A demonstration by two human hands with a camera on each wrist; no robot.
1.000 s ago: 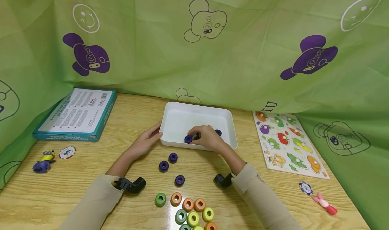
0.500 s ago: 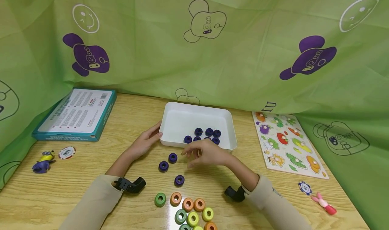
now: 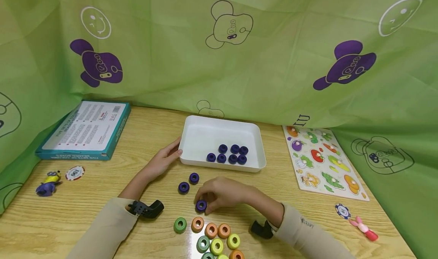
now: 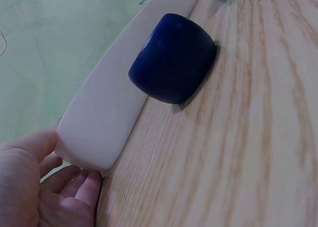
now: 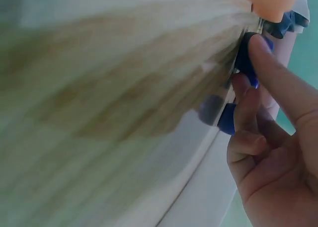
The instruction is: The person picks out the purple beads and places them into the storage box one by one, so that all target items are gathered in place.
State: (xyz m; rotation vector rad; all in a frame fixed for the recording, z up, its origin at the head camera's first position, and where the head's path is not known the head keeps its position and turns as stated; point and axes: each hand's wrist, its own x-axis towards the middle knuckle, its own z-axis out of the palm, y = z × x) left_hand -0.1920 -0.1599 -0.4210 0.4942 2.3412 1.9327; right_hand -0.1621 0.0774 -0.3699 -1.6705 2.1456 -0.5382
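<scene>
My left hand (image 3: 160, 164) grips the left end of a white tray (image 3: 222, 166), thumb at its rim and fingers at its lower side in the left wrist view. Several dark purple ring-shaped beads (image 3: 222, 149) lie in the tray. My right hand (image 3: 224, 193) is over the table, thumb and fingertips pinching a purple bead (image 3: 201, 205) that appears to sit on the wood. The right wrist view has the thumb on one side of that bead (image 5: 244, 53). Two more purple beads, one nearer (image 3: 183, 188) and one farther (image 3: 194, 178), lie between the hands.
Green (image 3: 180, 225), orange (image 3: 197, 224) and yellow beads (image 3: 216, 247) cluster at the front. A boxed set (image 3: 89, 127), a minion figure (image 3: 49, 183) and a red-white chip (image 3: 75, 173) lie left. Rightward are a vegetable puzzle board (image 3: 323, 160), a blue chip (image 3: 342, 211) and a pink figure (image 3: 364, 228).
My right hand let go of a purple bead in the tray, drew back over the near rim and came down on another on the table. The left hand stayed at the tray.
</scene>
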